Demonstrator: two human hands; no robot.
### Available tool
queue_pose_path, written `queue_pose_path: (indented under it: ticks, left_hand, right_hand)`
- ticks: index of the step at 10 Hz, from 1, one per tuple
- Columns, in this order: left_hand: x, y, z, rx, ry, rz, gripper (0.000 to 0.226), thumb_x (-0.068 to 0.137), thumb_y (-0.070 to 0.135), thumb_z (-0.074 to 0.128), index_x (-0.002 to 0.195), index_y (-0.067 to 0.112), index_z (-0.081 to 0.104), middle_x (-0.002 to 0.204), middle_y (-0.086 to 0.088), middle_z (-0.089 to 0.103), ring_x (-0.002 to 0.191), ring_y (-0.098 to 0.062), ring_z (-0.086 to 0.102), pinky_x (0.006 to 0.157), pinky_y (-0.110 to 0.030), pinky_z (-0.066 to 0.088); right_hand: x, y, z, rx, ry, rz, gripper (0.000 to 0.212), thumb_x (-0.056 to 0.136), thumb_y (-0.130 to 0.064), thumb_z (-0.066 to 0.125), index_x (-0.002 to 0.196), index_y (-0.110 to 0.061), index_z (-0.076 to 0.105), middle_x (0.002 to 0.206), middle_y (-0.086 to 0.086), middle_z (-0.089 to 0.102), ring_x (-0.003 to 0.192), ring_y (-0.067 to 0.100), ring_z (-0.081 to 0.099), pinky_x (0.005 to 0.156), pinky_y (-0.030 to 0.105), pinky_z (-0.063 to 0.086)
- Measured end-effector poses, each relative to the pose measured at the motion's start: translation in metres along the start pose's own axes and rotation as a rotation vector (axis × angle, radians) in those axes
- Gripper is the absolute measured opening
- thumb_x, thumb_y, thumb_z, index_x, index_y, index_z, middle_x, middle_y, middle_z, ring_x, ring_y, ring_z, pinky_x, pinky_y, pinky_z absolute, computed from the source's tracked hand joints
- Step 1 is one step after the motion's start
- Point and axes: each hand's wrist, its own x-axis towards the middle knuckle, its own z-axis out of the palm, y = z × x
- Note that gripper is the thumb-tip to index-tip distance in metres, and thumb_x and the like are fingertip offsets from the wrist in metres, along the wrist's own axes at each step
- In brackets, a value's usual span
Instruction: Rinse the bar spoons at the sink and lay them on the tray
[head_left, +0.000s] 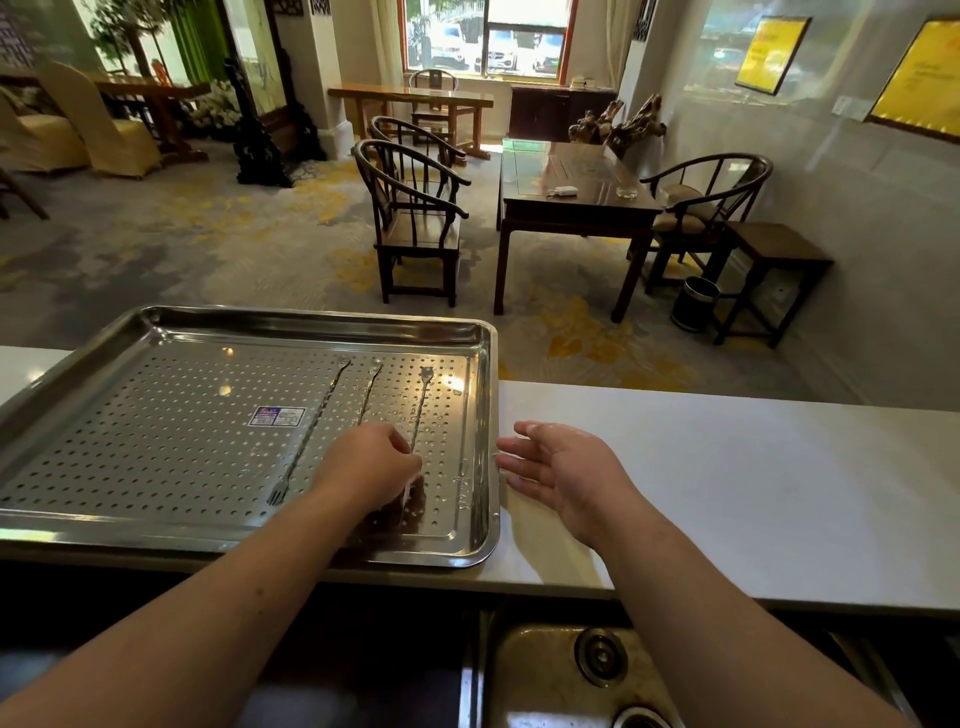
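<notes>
A perforated steel tray (156, 457) sits on the white counter. Three long twisted bar spoons lie on it side by side, bowls pointing away. The left spoon (311, 436) shows its fork end near me. The middle spoon (370, 392) disappears under my left hand (371, 462). The right spoon (420, 410) has its near end pinched in that hand's curled fingers. My right hand (558, 470) hovers wet over the counter just right of the tray's rim, fingers straight and holding nothing.
The steel sink (545, 675) with two drains lies below the counter's near edge. The white counter (727, 478) stretches to the right. Beyond it are wooden chairs and a dark table on carpet.
</notes>
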Motion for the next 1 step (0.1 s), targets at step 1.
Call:
queue_pose_path:
  ticks: [1]
  left_hand:
    - [-0.0071,0.0042,0.0005,0.026,-0.005,0.086,0.022,0.088,0.048,0.069,0.099,0.029,0.066,0.089,0.006,0.072,0.072,-0.007,0.067,0.051,-0.022,0.052]
  right_hand:
    - [-0.0089,-0.006,0.002,-0.146,0.052,-0.052,0.024,0.105,-0.027,0.054,0.118,-0.015,0.071,0.097,0.004,0.083,0.096,0.023,0.08,0.073,0.033,0.065]
